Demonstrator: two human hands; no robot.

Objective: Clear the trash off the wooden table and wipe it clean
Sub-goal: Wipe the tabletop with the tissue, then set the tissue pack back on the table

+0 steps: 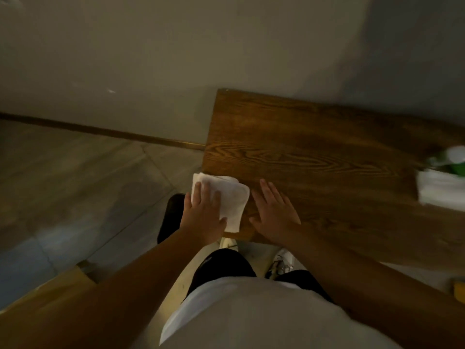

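Note:
The wooden table (314,147) fills the middle and right of the head view, its left end near me. A folded white cloth (231,197) lies at the table's near left corner, partly hanging over the edge. My left hand (205,210) presses flat on the cloth, fingers spread over its left half. My right hand (273,212) rests palm down on bare wood just right of the cloth, fingers apart, holding nothing.
At the table's right end stand a white stack of tissues or paper (440,190) and a green and white bottle-like object (453,159), both blurred. A dark object (171,217) sits on the floor below the table corner. A wall runs behind the table.

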